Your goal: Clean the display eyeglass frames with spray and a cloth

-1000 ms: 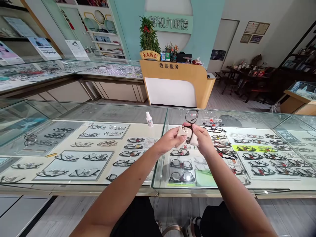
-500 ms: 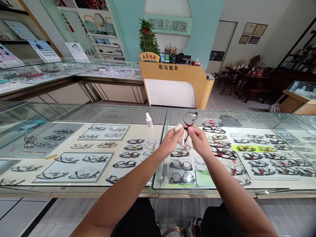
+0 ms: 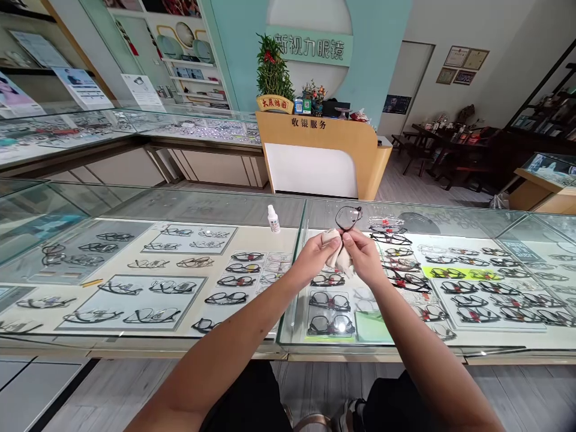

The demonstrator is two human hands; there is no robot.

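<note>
Above the glass display counter (image 3: 180, 207) I hold a pair of black-framed glasses (image 3: 348, 217) and a beige cleaning cloth (image 3: 338, 257). My left hand (image 3: 315, 259) is closed on the cloth from the left. My right hand (image 3: 365, 257) pinches the glasses through the cloth, so the lower lens is hidden. The upper lens sticks out above my fingers. A small white bottle (image 3: 272, 219) stands on the glass to the left of my hands.
Inside the counter lie several rows of glasses on trays (image 3: 135, 306). A yellow cashier desk (image 3: 321, 153) with a potted plant (image 3: 272, 75) stands behind. More glass cases run along the left (image 3: 67, 129) and far right (image 3: 546, 171).
My hands and the glasses have shifted slightly; the cloth is now bunched lower between my fingers, and the exposed lens has tilted a little.
</note>
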